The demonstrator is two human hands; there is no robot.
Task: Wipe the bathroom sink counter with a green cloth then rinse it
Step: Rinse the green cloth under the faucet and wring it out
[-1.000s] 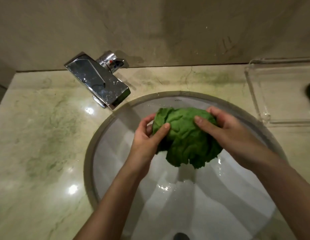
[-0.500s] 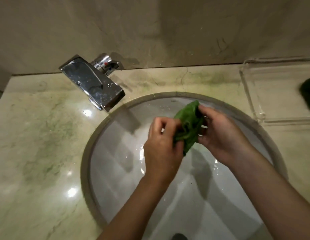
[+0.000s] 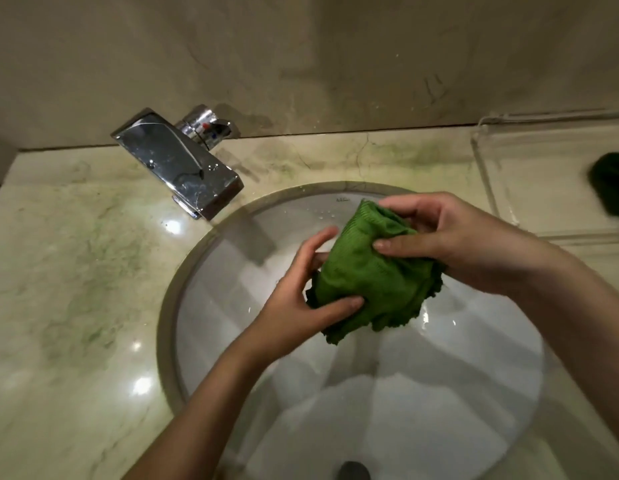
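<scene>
A crumpled green cloth [image 3: 368,271] hangs over the white round sink basin [image 3: 232,341]. My left hand [image 3: 297,299] grips its lower left side, thumb on the front and fingers behind. My right hand [image 3: 450,237] holds its upper right part, thumb pressed across the front and fingers curled over the top edge. The chrome faucet [image 3: 178,164] stands at the back left of the basin; no water runs from it. The marble counter [image 3: 76,271] surrounds the basin.
A clear plastic tray [image 3: 543,174] sits on the counter at the right, with a dark green object [image 3: 612,183] at the frame's edge. The drain [image 3: 353,472] lies at the bottom of the basin. A wall rises behind the counter.
The cloth was squeezed into a narrow bunch between both hands half a second ago; now it is spread wider again, and both hands have shifted right and slightly lower over the basin.
</scene>
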